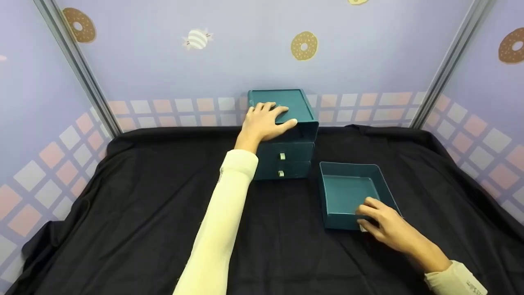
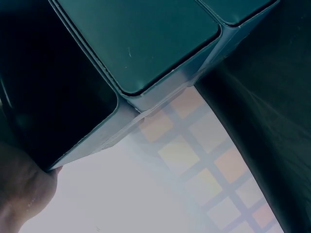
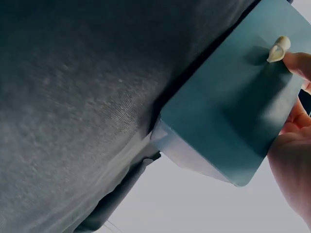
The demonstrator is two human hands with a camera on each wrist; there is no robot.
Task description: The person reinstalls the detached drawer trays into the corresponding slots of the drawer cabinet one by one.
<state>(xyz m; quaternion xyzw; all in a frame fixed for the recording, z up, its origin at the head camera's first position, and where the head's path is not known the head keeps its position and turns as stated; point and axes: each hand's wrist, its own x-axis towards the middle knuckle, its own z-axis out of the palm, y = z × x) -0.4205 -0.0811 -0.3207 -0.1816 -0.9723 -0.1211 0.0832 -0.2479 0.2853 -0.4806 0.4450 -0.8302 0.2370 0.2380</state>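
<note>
A teal drawer cabinet point(image 1: 282, 153) stands against the back wall, its top slot a dark opening and two drawers with pale knobs below. My left hand point(image 1: 264, 123) rests on the front left of its top, fingers spread. In the left wrist view, the hand point(image 2: 26, 187) shows beside the dark opening. A teal drawer point(image 1: 350, 188), pulled fully out, lies to the cabinet's right with nothing inside. My right hand point(image 1: 385, 223) grips its front wall, fingers over the rim and thumb outside. The thumb is by the pale knob point(image 3: 279, 48) in the right wrist view.
Black cloth point(image 1: 155, 213) with folds covers the table. A lilac wall point(image 1: 245, 53) with printed doughnuts and pink and white squares rises behind. Grey metal posts point(image 1: 450, 61) stand at the back corners, and side walls flank the table.
</note>
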